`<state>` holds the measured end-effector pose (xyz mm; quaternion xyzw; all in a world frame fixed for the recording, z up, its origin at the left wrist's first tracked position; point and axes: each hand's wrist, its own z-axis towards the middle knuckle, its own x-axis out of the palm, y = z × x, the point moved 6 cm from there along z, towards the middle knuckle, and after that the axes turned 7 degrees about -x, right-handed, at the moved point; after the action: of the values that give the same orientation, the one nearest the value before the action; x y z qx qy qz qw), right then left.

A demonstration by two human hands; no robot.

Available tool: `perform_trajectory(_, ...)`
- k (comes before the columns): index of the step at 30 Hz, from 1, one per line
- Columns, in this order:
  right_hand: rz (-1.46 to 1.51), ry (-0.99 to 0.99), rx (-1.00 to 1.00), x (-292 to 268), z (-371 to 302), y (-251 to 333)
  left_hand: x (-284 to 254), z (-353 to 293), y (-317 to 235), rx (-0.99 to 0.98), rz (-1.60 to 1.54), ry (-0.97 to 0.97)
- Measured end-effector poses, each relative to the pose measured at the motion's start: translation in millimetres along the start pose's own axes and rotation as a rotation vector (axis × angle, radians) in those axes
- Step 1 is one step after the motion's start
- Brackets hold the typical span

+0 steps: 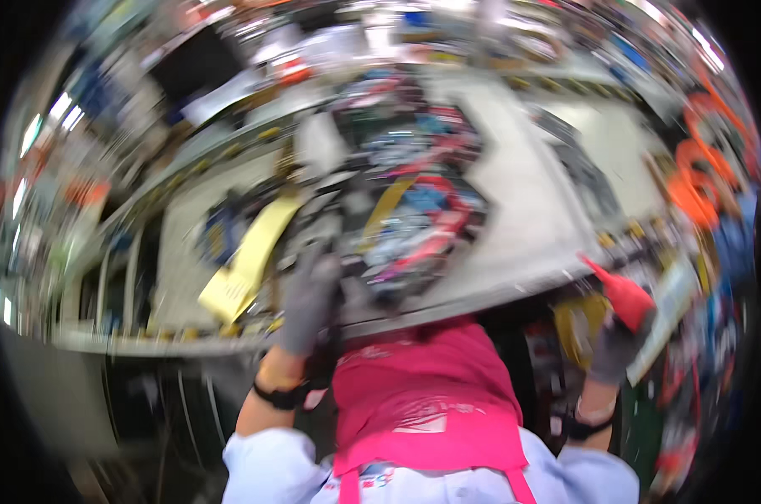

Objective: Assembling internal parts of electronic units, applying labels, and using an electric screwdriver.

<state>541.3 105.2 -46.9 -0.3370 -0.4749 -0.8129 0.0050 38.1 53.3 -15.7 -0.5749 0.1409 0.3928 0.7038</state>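
The whole view is smeared by motion. My left hand (309, 294), in a grey glove, is at the near left side of a dark assembly (397, 290) with blue, pink and red parts. Its fingers are too blurred to read. A long yellow paper tag (250, 256) lies just left of that hand. Off to the right, beyond the worktable's near edge, my right hand (619, 349) is closed around a red tapered object (622, 290) with a thin tip pointing up and left. Its exact kind is unclear.
The assembly sits on a pale worktable (523, 193) bordered by yellow rollers. Similar colourful parts (414, 139) stand behind it. A dark grey flat piece (586, 172) lies to the right. Orange coiled hose (695, 185) hangs at far right, with a yellow container (577, 328) below.
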Motion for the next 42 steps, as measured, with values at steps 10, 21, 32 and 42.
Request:
perform_trajectory(10, 0.214, 0.25, 0.179, 186.7, -66.2, -24.1, -159.3, -36.2, 154.8, -0.595, 0.348, -0.253)
perform_trajectory(21, -0.187, 0.475, -0.039, 241.2, -100.1, -7.3, -57.2, 72.0, 237.9, -0.617, 0.937, 0.009)
perform_trajectory(32, -0.14, 0.715, -0.469, 282.6, -133.8, 4.6, -124.5, 44.3, 112.5, -0.486, -0.785, -0.119)
perform_trajectory(42, -0.093, 1.14, -0.945, 279.4, -183.6, 18.5, -70.9, -44.7, -40.5, -0.356, -1.954, 0.327)
